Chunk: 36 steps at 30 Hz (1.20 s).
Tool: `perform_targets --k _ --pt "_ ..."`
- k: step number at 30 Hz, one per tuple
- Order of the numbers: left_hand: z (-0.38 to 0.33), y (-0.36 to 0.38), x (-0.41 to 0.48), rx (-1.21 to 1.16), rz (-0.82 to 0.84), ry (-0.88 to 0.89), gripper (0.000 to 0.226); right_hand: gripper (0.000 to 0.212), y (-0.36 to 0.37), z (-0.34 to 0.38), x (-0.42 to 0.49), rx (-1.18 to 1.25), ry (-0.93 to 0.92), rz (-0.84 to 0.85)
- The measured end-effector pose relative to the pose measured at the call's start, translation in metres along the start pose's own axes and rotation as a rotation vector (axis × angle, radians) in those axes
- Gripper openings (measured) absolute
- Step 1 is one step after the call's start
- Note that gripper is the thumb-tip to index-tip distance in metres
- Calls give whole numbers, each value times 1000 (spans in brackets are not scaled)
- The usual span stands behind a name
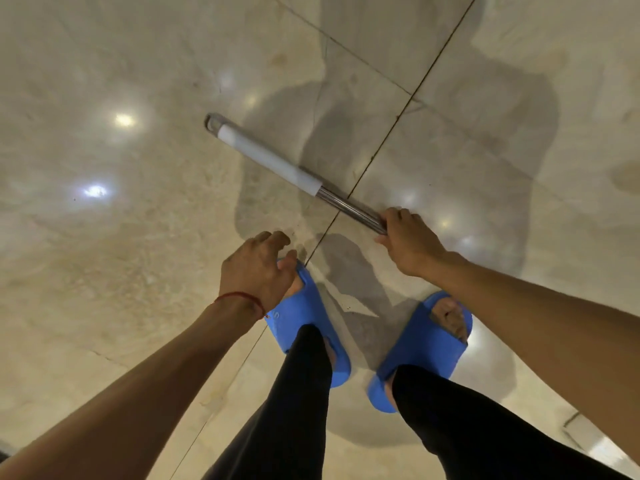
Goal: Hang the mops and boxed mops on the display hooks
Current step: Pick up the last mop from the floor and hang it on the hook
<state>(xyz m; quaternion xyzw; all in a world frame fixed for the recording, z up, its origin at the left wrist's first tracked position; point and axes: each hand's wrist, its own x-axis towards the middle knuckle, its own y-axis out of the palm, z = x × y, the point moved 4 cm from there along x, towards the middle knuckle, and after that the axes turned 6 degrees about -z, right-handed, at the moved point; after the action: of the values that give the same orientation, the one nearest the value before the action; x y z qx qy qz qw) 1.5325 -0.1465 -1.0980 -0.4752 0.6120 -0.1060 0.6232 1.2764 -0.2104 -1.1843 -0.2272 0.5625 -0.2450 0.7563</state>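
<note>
While your right hand [408,242] grips the mop handle [277,164] at its metal end, presumably to carry it to a hook, your left hand [258,268] hangs loosely spread, empty.

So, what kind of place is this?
Probably indoors, perhaps a shop, though no display shows: a glossy beige tiled floor reflects ceiling lights. The right hand grips a steel mop handle with a white sleeve.

Beyond the fingers [398,216], the mop handle [349,206] is shiny ribbed metal, sleeved in matt white plastic; the floor [138,237] is glossy stone.
</note>
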Motion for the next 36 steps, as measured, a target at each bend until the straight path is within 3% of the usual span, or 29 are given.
perform_targets --k 3,6,12,19,22,28,36 --pt "-18 -7 -5 -398 170 -269 31 43 -15 2 -18 38 -1 39" --pt "-42 -24 -21 -898 221 -536 41 33 -35 4 -58 159 -30 28" --pt "-95 -84 -69 -1330 198 -581 30 20 -84 0 -145 436 -10 70" --pt "-143 -136 -134 -1247 168 -369 24 32 -127 -17 -197 464 -8 221" --pt "-169 -151 -165 -1230 140 -303 13 33 -146 -24 -233 463 -35 154" --pt "-244 -190 -213 -1306 47 -77 14 23 -201 -44 -293 453 -47 -7" --pt "-330 -275 -276 -1214 75 268 17 22 -288 -44 -383 550 -15 -244"
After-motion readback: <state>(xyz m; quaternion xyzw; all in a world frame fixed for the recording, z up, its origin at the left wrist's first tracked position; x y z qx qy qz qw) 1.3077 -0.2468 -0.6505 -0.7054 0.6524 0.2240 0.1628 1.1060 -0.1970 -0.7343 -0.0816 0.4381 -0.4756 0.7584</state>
